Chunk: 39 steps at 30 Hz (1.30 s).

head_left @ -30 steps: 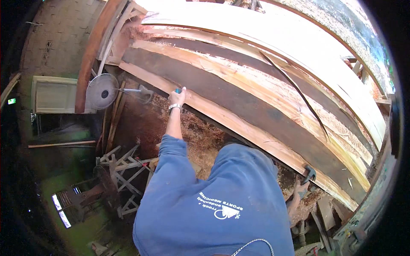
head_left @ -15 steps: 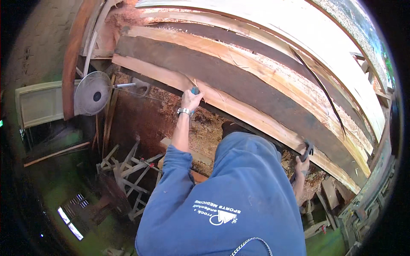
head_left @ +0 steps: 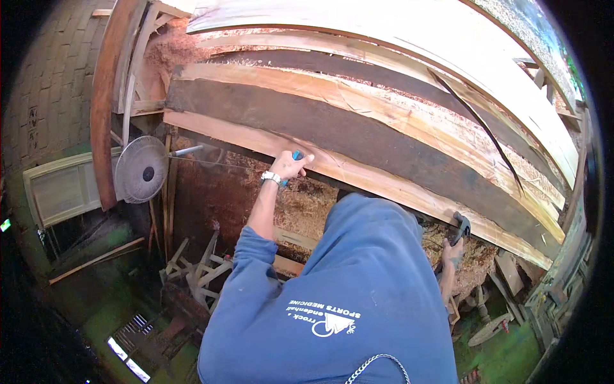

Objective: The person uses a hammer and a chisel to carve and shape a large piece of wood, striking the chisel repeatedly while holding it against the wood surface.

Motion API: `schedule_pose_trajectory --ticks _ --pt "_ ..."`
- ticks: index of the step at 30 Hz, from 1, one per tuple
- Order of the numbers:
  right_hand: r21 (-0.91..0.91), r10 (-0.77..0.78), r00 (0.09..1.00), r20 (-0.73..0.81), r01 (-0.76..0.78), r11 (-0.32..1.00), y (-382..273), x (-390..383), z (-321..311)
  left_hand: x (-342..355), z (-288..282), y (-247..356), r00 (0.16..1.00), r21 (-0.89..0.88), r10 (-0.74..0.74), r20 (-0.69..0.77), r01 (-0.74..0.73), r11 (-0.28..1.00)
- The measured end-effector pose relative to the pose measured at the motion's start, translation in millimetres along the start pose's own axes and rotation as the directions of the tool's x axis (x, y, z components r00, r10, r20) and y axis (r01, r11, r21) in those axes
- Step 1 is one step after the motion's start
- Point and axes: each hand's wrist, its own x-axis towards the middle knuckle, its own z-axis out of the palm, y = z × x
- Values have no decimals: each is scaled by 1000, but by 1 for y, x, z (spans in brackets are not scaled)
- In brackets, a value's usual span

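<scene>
My left hand (head_left: pixel 291 166), with a metal-banded watch at the wrist, is closed around a blue-handled tool (head_left: pixel 297 155). It is at the near edge of a long plank with a pale sawn edge (head_left: pixel 377 178) and a dark rough face (head_left: pixel 307 137). What sort of tool it is stays hidden by the fingers. Further right, my right hand (head_left: pixel 452 249) grips a hammer (head_left: pixel 461 224) with a dark curved head, held upright beside the plank's near edge. The plank runs from upper left to lower right in front of my body.
More boards lie beyond, with a wide pale board (head_left: pixel 384 32) and a thin dark strip (head_left: pixel 476 118) across them. A round fan (head_left: pixel 144 171) stands left by a wooden post (head_left: pixel 105 109). Wood shavings (head_left: pixel 313 205) cover the ground; wooden trestles (head_left: pixel 204 272) stand lower left.
My left hand has shifted slightly right and nearer along the plank's edge, the blue tool still in it. My right hand keeps the hammer at about the same spot. The whole view has turned a little.
</scene>
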Motion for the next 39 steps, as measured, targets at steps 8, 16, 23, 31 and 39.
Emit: schedule_pose_trajectory --ticks 8,16,23,31,39 --pt "-156 93 993 78 -80 985 -64 -29 -24 -4 -90 63 813 -225 400 -423 -522 823" --pt "-69 29 999 -16 -30 997 -36 -16 -10 31 -92 93 732 -634 434 -526 -677 374" --pt "-89 -12 999 -41 8 996 -45 -15 -25 38 -90 89 778 -648 472 -414 -617 448" --pt "105 -80 995 67 73 992 -118 -2 -46 50 -87 97 788 -665 545 -287 -573 478" --pt "234 -650 759 -30 638 734 -396 -48 -85 68 -83 93 826 -698 535 -179 -490 523"
